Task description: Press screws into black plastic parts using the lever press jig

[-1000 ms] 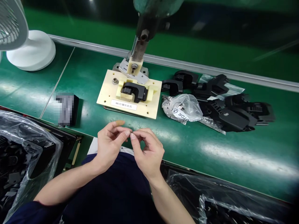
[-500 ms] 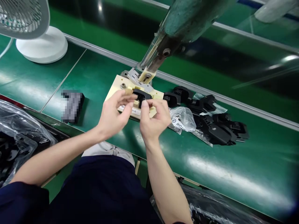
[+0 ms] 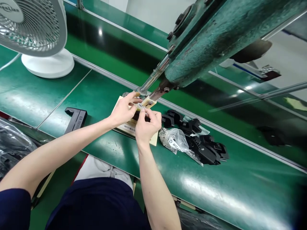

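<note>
Both hands are over a cream jig plate (image 3: 153,140) on the green belt. My left hand (image 3: 123,110) reaches in from the left, its fingertips pinched just below the press tip (image 3: 151,95). My right hand (image 3: 146,124) is beside it, with thumb and forefinger closed on a small silvery piece (image 3: 141,106) that the left fingers also touch. A black plastic part seated in the jig is mostly hidden behind my hands. The press tip hangs from a large green machine arm (image 3: 216,38) overhead.
A pile of black plastic parts (image 3: 206,147) and a crumpled clear bag (image 3: 174,140) lie right of the jig. One black part (image 3: 76,118) lies to the left. A white fan (image 3: 35,32) stands at the far left. A plastic-lined bin (image 3: 11,147) sits by my left arm.
Both hands rose from the belt's near edge and went forward to the jig under the press tip, staying pinched together. My view tilted upward, showing more of the machine arm.
</note>
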The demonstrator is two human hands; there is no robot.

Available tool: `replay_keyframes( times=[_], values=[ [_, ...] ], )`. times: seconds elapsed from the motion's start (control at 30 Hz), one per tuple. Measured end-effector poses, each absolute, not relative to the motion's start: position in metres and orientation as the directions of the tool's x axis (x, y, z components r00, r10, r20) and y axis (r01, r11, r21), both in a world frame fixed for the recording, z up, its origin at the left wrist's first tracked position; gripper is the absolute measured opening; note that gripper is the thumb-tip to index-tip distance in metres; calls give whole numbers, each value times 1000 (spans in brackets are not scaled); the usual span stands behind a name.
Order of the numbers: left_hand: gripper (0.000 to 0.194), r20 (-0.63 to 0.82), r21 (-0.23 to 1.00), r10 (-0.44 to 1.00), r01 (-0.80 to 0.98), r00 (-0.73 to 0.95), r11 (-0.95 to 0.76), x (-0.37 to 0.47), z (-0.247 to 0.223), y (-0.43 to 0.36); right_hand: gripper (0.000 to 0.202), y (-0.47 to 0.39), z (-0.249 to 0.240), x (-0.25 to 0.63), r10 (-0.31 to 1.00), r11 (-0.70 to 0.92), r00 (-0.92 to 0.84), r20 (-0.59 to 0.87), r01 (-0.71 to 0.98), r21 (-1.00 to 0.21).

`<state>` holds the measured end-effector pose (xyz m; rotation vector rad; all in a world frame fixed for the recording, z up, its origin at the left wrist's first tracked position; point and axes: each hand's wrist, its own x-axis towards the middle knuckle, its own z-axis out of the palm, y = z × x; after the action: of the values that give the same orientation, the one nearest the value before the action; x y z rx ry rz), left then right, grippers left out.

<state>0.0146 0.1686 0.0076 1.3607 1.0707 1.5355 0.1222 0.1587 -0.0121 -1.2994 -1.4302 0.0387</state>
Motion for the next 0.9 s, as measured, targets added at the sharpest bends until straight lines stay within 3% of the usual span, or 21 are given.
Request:
replay_keyframes(
  times=[0.47,0.67,0.9],
  values=[
    [43,454,884,890,148,-41,-444,19,6,177,21,164,-20,117,573,405,356,739,660,-632],
    [40,593,765,805,298,21,-571,16,1,185,21,168,-19,108,457,348,400,794,742,-574],
    [44,680,692,733,328,1,-643,21,-8,189,28,166,-16,114,421,259,342,840,842,-473]
  ],
)
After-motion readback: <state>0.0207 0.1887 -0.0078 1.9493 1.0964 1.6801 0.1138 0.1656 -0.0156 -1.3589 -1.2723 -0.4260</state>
